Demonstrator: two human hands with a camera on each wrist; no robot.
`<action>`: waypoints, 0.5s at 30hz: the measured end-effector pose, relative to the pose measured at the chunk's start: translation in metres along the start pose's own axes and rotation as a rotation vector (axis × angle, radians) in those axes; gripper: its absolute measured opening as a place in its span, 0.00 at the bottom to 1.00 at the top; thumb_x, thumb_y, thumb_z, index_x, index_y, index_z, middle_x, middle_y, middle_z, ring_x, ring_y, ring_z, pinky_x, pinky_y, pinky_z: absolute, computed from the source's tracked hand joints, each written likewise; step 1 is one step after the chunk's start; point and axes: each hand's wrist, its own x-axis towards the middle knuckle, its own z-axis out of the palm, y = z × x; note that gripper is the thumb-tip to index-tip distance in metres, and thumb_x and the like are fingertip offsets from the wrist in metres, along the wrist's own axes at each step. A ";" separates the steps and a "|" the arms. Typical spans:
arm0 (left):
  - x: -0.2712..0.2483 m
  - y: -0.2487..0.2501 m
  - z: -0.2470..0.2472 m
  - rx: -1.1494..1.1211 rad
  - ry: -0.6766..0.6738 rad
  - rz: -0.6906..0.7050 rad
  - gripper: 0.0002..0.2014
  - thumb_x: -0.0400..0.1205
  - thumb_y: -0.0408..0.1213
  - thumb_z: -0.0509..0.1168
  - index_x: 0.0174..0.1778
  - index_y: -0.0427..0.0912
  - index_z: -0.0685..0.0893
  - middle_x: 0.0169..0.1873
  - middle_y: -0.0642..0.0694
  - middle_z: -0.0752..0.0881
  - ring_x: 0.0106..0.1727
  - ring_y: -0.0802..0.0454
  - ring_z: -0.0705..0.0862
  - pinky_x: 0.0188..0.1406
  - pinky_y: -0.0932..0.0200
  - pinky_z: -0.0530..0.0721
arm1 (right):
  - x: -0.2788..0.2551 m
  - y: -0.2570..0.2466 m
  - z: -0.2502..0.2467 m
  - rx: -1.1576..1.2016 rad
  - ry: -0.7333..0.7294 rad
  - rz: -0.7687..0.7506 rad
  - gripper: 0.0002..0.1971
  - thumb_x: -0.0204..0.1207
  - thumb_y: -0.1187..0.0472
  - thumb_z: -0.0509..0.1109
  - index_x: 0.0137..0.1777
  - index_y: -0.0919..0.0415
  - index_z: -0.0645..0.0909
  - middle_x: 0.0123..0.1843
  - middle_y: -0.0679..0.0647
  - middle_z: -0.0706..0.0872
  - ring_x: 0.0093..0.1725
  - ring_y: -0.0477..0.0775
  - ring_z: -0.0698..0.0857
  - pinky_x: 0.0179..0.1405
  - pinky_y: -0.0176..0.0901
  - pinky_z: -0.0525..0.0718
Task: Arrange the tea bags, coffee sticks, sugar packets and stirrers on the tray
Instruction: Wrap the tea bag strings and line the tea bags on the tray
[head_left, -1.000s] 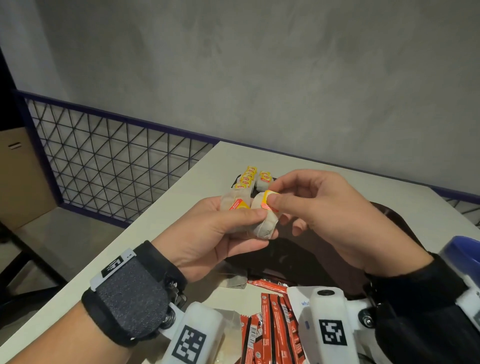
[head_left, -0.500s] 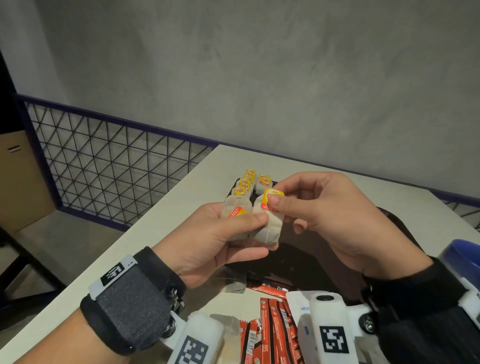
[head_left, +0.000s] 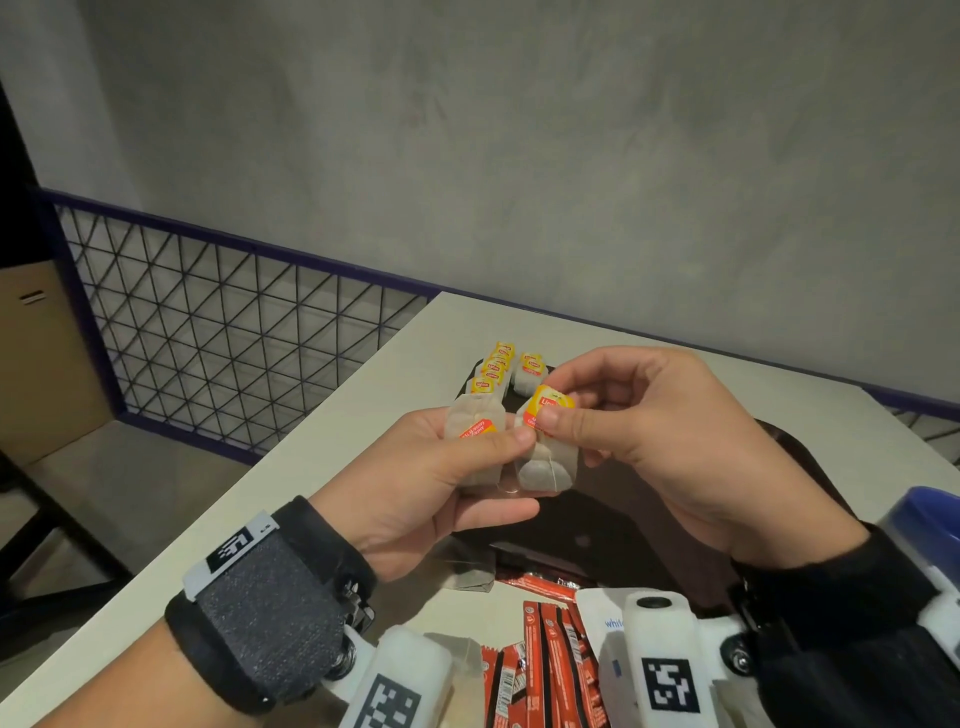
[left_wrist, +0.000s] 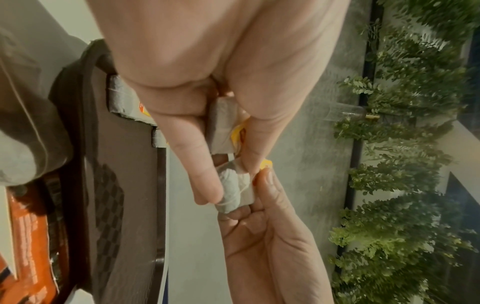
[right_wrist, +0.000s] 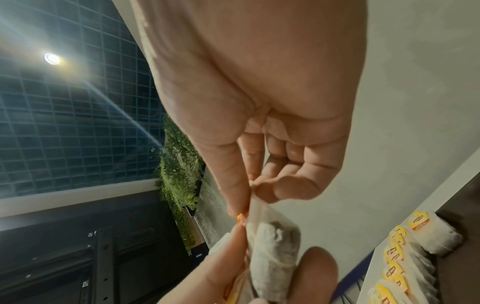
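Both hands pinch tea bags — left hand (head_left: 415, 483), right hand (head_left: 670, 441).

the tea bags (head_left: 548, 460) are off-white gauze with yellow and red-orange tags. the coffee sticks (head_left: 550, 670) are red-orange with white print. the tray (head_left: 810, 467) is dark brown; the worktop (head_left: 415, 358) is pale cream. the wrist bands (head_left: 265, 613) are black and grey with black-and-white square markers. the mesh fence (head_left: 218, 332) is black triangles under a purple rail.

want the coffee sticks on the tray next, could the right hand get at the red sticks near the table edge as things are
Probably not yet: the right hand is pinching the tag of a tea bag that the left hand also holds. The red coffee sticks lie uncovered below both wrists, so once it lets go the way looks free.
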 end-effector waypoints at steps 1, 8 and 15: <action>0.000 0.000 0.000 0.000 -0.003 -0.003 0.13 0.75 0.37 0.73 0.55 0.38 0.91 0.49 0.36 0.93 0.51 0.43 0.94 0.36 0.59 0.93 | 0.000 0.000 0.000 -0.009 0.003 0.012 0.08 0.71 0.69 0.82 0.48 0.67 0.90 0.38 0.63 0.88 0.35 0.52 0.82 0.28 0.38 0.80; 0.001 0.000 0.000 0.022 0.012 -0.005 0.20 0.74 0.37 0.74 0.61 0.34 0.88 0.51 0.35 0.93 0.50 0.46 0.94 0.34 0.61 0.91 | -0.002 0.001 -0.001 -0.204 -0.053 0.145 0.13 0.77 0.50 0.78 0.42 0.61 0.92 0.39 0.60 0.92 0.31 0.46 0.83 0.34 0.43 0.80; 0.001 0.000 0.000 0.052 0.022 -0.017 0.19 0.75 0.37 0.73 0.62 0.33 0.88 0.51 0.37 0.93 0.45 0.48 0.94 0.31 0.61 0.91 | -0.003 -0.003 -0.004 -0.191 -0.041 0.128 0.07 0.81 0.58 0.74 0.47 0.58 0.94 0.44 0.61 0.94 0.35 0.46 0.84 0.34 0.41 0.80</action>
